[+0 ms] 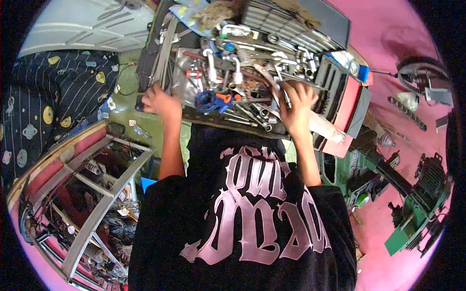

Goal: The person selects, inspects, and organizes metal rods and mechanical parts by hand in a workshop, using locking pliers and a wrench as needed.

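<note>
A dark tray point(213, 121) heaped with metal tools lies before me. My left hand point(162, 102) is at its near left corner, fingers curled over the edge beside long metal bars point(166, 51). Over the right part of the heap, my right hand point(298, 103) is closed on a slim silver wrench point(286, 97); its far end is hard to make out. Between my hands lie a blue clamp-like tool point(211, 102), several loose wrenches point(242, 119) and L-shaped socket wrenches point(210, 65). A red-capped item point(193, 74) rests in clear plastic near my left hand.
A dark slatted case point(291, 29) stands behind the heap. Right of the tray are a pink panel point(345, 109) and a green machine point(412, 218). A metal-framed cabinet point(90, 194) with jumbled parts is at lower left, below a dark planet-patterned cloth point(53, 97).
</note>
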Demonstrator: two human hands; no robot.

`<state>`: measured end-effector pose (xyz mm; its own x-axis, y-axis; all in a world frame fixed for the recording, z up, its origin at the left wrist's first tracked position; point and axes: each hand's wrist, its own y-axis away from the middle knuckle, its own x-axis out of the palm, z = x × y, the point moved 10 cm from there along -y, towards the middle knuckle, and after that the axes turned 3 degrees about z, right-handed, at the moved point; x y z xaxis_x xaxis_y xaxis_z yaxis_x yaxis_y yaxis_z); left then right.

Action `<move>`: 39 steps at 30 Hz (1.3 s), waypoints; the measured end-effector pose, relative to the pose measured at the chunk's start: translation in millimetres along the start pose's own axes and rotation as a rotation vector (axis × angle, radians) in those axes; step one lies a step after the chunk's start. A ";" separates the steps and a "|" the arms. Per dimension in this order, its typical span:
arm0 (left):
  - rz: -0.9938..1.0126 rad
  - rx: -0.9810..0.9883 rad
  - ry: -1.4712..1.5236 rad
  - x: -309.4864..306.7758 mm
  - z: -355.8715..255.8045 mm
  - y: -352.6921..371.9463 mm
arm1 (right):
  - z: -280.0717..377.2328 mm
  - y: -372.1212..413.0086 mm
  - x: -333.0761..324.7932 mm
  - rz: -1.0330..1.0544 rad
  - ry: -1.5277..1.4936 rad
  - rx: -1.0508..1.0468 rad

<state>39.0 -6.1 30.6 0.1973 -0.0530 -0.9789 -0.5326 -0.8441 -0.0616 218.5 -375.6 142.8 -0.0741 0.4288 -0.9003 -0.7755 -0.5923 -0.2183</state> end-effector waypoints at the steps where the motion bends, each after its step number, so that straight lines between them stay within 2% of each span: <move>1: 0.043 -0.002 -0.008 5.3 0.7 -4.8 | 20.0 -12.2 12.5 0.050 0.017 -0.035; 4: 0.122 0.006 -0.016 18.2 4.3 -18.3 | 70.5 -48.7 54.8 0.204 0.011 -0.108; 6: 0.103 0.096 0.003 25.4 0.3 -25.7 | 102.3 -71.5 78.8 0.231 0.067 -0.182; 8: 0.112 0.095 0.007 27.5 -0.6 -34.0 | 127.4 -92.7 103.9 0.285 0.009 -0.258; 10: 0.178 0.143 0.038 32.0 -4.9 -41.3 | 148.6 -113.1 130.0 0.305 0.096 -0.294; 11: 0.107 0.181 0.042 23.8 -9.2 -43.4 | 160.3 -123.5 137.8 0.286 0.050 -0.310; 12: 0.108 0.173 0.044 24.9 -5.0 -46.9 | 170.4 -132.9 148.9 0.309 0.107 -0.341; 14: 0.075 0.283 0.023 24.0 -10.3 -52.0 | 190.5 -152.5 165.5 0.303 0.158 -0.382; 19: 0.027 0.343 -0.105 30.7 -17.4 -64.7 | 203.1 -194.3 235.0 0.364 0.259 -0.423; 21: 0.028 0.352 -0.093 31.7 -17.0 -69.2 | 203.9 -206.3 253.4 0.319 0.321 -0.438; 24: 0.018 0.370 -0.096 34.9 -17.2 -72.5 | 198.3 -212.4 278.0 0.369 0.410 -0.454; 39: 0.008 0.374 0.162 26.4 -4.0 -66.2 | 200.6 -224.7 296.9 0.369 0.350 -0.441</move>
<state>82.8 46.3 9.5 0.3029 -0.1676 -0.9382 -0.7916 -0.5924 -0.1497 245.1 21.6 0.0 -0.0203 -0.0578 -0.9981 -0.4041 -0.9127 0.0611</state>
